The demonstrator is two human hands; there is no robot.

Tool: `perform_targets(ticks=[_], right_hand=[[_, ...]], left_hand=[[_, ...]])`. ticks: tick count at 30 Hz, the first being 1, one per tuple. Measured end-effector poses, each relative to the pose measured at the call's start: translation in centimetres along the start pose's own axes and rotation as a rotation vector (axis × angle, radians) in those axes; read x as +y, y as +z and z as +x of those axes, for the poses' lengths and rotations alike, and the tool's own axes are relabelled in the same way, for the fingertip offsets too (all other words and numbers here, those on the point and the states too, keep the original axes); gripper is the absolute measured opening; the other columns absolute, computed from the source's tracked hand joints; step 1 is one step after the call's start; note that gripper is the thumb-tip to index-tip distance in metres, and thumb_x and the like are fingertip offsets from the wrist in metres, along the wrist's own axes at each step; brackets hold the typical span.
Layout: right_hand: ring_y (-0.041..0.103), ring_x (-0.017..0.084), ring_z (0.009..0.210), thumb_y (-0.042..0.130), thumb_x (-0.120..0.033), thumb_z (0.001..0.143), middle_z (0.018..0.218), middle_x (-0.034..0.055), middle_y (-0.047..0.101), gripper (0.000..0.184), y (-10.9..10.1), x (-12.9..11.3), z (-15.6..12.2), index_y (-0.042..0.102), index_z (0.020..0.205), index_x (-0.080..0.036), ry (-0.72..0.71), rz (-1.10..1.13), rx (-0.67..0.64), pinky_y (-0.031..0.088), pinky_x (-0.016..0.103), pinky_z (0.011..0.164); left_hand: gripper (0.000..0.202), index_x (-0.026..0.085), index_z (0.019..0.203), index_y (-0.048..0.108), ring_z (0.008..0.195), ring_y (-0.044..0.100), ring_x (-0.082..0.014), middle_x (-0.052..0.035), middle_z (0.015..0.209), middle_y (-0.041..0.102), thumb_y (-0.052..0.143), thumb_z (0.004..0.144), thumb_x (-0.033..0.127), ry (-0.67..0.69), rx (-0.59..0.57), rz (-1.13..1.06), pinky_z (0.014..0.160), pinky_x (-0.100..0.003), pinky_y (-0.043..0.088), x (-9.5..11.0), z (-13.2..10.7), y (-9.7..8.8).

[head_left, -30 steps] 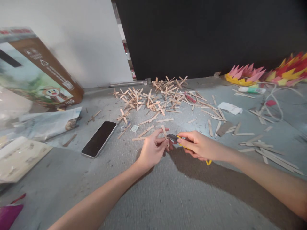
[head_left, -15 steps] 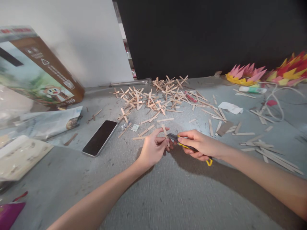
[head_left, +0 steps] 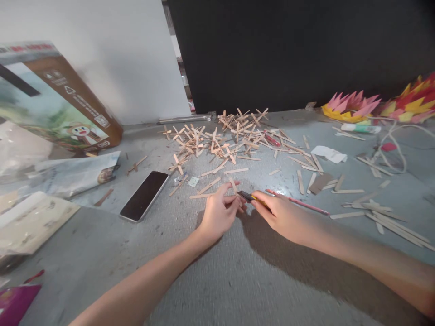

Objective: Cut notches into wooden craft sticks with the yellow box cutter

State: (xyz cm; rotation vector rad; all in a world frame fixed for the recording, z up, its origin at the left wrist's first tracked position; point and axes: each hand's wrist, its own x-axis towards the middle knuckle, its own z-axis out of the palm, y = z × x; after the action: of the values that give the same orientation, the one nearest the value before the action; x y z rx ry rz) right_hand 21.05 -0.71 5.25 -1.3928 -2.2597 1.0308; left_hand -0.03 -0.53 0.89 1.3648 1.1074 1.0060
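Observation:
My left hand (head_left: 218,213) pinches a short wooden craft stick (head_left: 233,186) upright against the grey table (head_left: 210,276). My right hand (head_left: 280,213) is closed round a yellow and dark utility knife (head_left: 248,197), whose tip meets the stick between the two hands. A pile of crossed stick pieces (head_left: 220,136) lies beyond the hands. A red pencil (head_left: 299,202) lies just behind my right hand.
A black phone (head_left: 144,195) lies left of the hands. A tilted cardboard box (head_left: 57,102), papers (head_left: 68,174) and a plastic bag (head_left: 29,222) fill the left. Loose sticks (head_left: 384,217), white paper scrap (head_left: 329,153), a cable (head_left: 394,149) and paper flowers (head_left: 350,106) sit at right.
My right hand has rolled over the knife, hiding its yellow tail, and the red pencil behind it is now uncovered. The left hand stays on the stick.

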Motion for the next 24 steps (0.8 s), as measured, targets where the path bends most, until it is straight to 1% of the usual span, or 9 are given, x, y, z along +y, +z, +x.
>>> perform_targets(ticks=[2,7,10,13,15,17,20,22,24], right_hand=[[0.042,0.011,0.050,0.040,-0.044,0.109,0.066,-0.0037,0.049,0.028,0.1,0.0,0.0,0.054,0.095,-0.024,0.081,0.122,-0.063,0.030,0.025,0.047],[0.025,0.005,0.041,0.051,-0.058,0.104,0.070,-0.0075,0.044,0.033,-0.4,1.0,0.8,0.053,0.103,-0.025,0.322,0.793,-0.346,0.024,0.019,0.032],[0.014,0.003,0.040,0.060,-0.054,0.101,0.067,-0.0095,0.041,0.031,-0.9,1.7,1.3,0.057,0.107,-0.023,0.318,1.080,-0.419,0.017,0.016,0.030],[0.012,0.003,0.038,0.059,-0.053,0.102,0.064,-0.0105,0.039,0.030,-1.3,1.7,1.4,0.059,0.109,-0.023,0.237,1.153,-0.398,0.015,0.017,0.028],[0.020,0.005,0.037,0.056,-0.055,0.103,0.063,-0.0096,0.041,0.034,-1.3,1.5,1.2,0.062,0.111,-0.023,0.152,1.031,-0.253,0.022,0.018,0.030],[0.036,0.007,0.041,0.057,-0.056,0.102,0.064,-0.0069,0.049,0.036,-1.1,1.4,1.0,0.066,0.111,-0.022,0.046,0.731,-0.030,0.034,0.021,0.037],[0.063,0.014,0.066,0.062,-0.045,0.102,0.084,0.0022,0.072,0.029,-0.4,1.7,1.0,0.073,0.121,-0.025,-0.186,0.166,0.232,0.053,0.027,0.065],[0.070,0.018,0.084,0.059,-0.035,0.102,0.103,0.0061,0.078,0.036,0.2,2.3,1.3,0.069,0.136,-0.029,-0.337,-0.086,0.284,0.055,0.032,0.080],[0.070,0.018,0.084,0.052,-0.028,0.103,0.102,0.0066,0.079,0.044,0.6,3.1,1.6,0.064,0.146,-0.029,-0.422,-0.232,0.268,0.054,0.031,0.078]], left_hand=[[0.044,0.017,0.138,0.057,0.071,0.076,-0.0201,-0.0051,0.079,0.080,0.063,0.098,0.034,0.007,-0.003,0.027,0.073,-0.031,0.061,-0.1,-0.1,0.0],[0.041,0.017,0.136,0.057,0.072,0.076,-0.0200,-0.0062,0.080,0.080,0.062,0.099,0.034,0.028,-0.001,0.002,0.073,-0.030,0.060,0.0,-0.1,-0.1],[0.041,0.017,0.135,0.056,0.070,0.076,-0.0190,-0.0056,0.080,0.079,0.064,0.097,0.032,0.009,-0.026,-0.078,0.072,-0.030,0.059,0.2,0.0,0.1],[0.040,0.016,0.129,0.057,0.067,0.074,-0.0173,-0.0044,0.078,0.077,0.068,0.094,0.030,-0.049,-0.047,-0.165,0.069,-0.028,0.058,0.5,0.1,0.3],[0.041,0.016,0.127,0.057,0.066,0.074,-0.0165,-0.0039,0.077,0.077,0.071,0.092,0.032,-0.070,-0.037,-0.198,0.069,-0.027,0.058,0.6,0.1,0.3],[0.040,0.017,0.123,0.055,0.065,0.073,-0.0159,-0.0041,0.077,0.077,0.073,0.092,0.035,-0.080,-0.046,-0.224,0.071,-0.028,0.058,0.8,0.2,0.2],[0.036,0.018,0.113,0.053,0.065,0.074,-0.0163,-0.0054,0.078,0.079,0.074,0.092,0.039,-0.097,-0.096,-0.258,0.072,-0.029,0.058,0.8,0.1,0.2],[0.035,0.019,0.108,0.052,0.067,0.076,-0.0181,-0.0060,0.079,0.080,0.076,0.090,0.038,-0.110,-0.104,-0.259,0.071,-0.029,0.058,0.6,0.1,0.2],[0.035,0.020,0.104,0.052,0.068,0.078,-0.0201,-0.0066,0.079,0.081,0.079,0.087,0.035,-0.125,-0.094,-0.246,0.069,-0.029,0.058,0.5,0.1,0.2]])
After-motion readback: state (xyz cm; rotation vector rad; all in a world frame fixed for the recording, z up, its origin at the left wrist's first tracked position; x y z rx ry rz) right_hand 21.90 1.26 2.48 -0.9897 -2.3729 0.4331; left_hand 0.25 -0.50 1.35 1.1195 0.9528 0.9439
